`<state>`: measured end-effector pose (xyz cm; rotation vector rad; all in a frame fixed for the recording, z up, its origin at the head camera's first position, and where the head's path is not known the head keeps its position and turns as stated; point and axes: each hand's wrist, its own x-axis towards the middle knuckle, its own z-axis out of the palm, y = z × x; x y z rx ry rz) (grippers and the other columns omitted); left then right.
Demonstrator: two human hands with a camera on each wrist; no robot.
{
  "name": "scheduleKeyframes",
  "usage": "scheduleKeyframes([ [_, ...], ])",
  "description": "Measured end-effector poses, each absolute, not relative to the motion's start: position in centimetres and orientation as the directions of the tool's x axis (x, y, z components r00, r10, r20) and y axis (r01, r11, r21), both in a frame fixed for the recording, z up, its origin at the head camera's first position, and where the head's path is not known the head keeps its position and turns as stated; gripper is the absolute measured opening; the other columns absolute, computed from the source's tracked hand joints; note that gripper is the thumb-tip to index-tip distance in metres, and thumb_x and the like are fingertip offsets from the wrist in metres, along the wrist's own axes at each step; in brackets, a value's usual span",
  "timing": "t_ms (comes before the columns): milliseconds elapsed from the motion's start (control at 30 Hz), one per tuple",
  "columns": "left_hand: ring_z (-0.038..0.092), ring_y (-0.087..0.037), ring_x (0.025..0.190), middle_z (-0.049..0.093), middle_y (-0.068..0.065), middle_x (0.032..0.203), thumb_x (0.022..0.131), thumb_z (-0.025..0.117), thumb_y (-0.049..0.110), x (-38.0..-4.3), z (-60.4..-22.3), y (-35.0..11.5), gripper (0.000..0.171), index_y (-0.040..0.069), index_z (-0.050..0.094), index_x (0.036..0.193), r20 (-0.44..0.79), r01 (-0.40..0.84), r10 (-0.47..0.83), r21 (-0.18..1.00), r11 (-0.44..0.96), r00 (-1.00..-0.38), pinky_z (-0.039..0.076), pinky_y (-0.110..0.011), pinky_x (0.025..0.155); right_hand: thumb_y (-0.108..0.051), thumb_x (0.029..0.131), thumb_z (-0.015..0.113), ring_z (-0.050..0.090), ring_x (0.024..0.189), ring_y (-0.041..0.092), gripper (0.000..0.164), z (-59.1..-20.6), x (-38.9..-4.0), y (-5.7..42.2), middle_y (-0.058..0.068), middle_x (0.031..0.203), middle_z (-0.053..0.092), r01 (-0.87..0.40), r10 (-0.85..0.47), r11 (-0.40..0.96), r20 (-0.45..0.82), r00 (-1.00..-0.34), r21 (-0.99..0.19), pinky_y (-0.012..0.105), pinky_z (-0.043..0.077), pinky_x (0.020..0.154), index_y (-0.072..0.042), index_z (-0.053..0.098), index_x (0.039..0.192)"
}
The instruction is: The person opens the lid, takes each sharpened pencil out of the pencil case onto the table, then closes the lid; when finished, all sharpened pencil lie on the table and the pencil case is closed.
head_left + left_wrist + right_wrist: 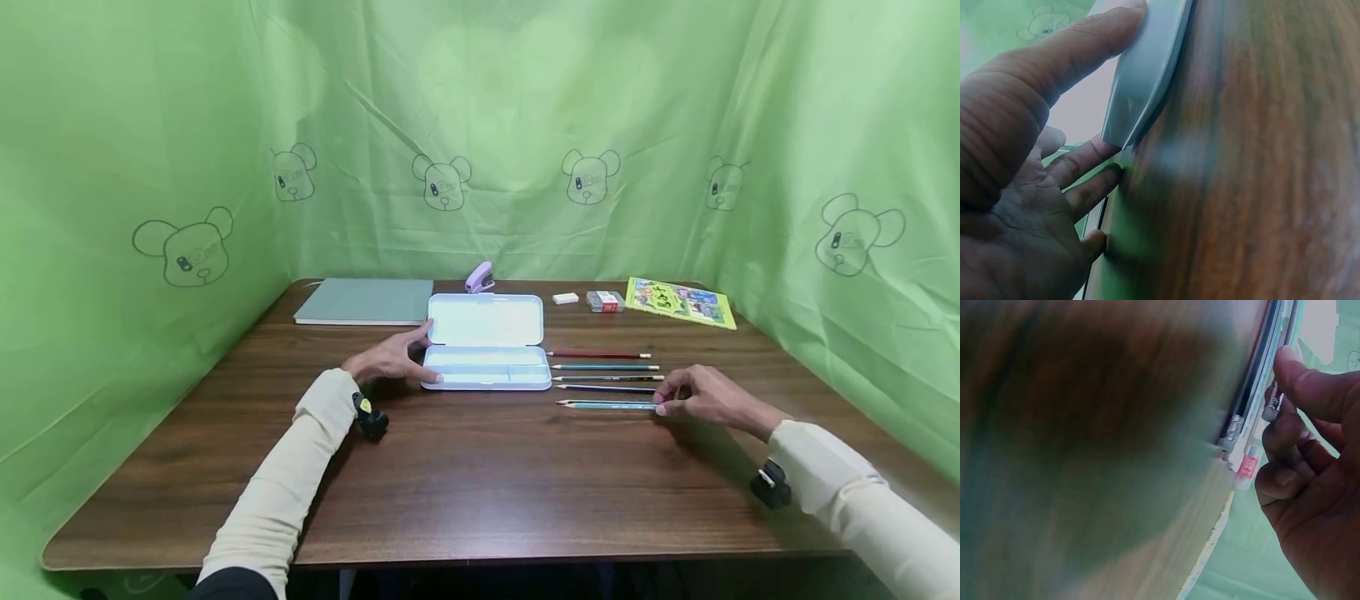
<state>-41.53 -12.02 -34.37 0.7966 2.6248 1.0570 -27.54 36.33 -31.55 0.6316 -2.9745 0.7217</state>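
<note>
A pale blue pencil case (487, 367) lies open on the table, its lid (486, 320) tipped back. My left hand (393, 356) holds its left side, the thumb on the near corner and a fingertip by the lid; in the left wrist view the thumb (1094, 40) lies along the case wall (1147, 69). To the right, my right hand (705, 396) pinches a pencil (607, 405) near its end between thumb and fingers. The end of the pencil (1272, 407) shows below the thumb. Several other pencils lie in a row beyond it, including a red one (600, 355) and a teal one (603, 367).
Behind the case stand a grey-green book (367, 302) and a purple stapler (479, 277). A white eraser (566, 298), a small clear box with a red label (604, 302) and a yellow booklet (678, 302) lie at the back right. Green cloth (510, 100) surrounds the brown table (480, 483).
</note>
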Motion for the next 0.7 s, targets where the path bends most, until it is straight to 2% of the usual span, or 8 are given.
scheduleKeyframes([
  [233,0.022,-0.024,0.131,0.044,-0.013,0.132,0.063,0.081,0.043,-41.78,-34.34,-11.91,0.118,0.015,0.004,0.147,0.015,0.415,0.559,0.685,0.598,-0.829,0.012,-0.044,0.107,-0.024,0.075,0.075,0.05,0.066,0.009,0.011,-32.36,-27.69,36.44,-0.008,0.073,0.06,-0.42,-0.414,0.827,0.101,-0.905,-0.375,0.024,0.04,0.057,-0.018,0.066,0.078],
  [467,0.021,-0.027,0.131,0.044,-0.015,0.132,0.065,0.08,0.039,-41.68,-34.43,-11.92,0.115,0.014,0.004,0.147,0.02,0.419,0.568,0.696,0.583,-0.823,0.012,-0.045,0.107,-0.021,0.074,0.075,0.048,0.067,0.012,0.012,-32.36,-27.73,36.21,-0.006,0.074,0.059,-0.375,-0.381,0.845,0.064,-0.922,-0.381,0.025,0.039,0.058,-0.015,0.065,0.078],
  [700,0.02,-0.026,0.132,0.045,-0.014,0.131,0.064,0.081,0.038,-41.73,-34.45,-11.83,0.116,0.013,0.004,0.147,0.021,0.411,0.564,0.709,0.574,-0.825,0.01,-0.044,0.107,-0.021,0.074,0.075,0.051,0.069,0.012,0.013,-32.01,-27.71,36.03,-0.006,0.076,0.06,-0.385,-0.386,0.843,0.076,-0.919,-0.375,0.026,0.041,0.059,-0.015,0.066,0.08],
])
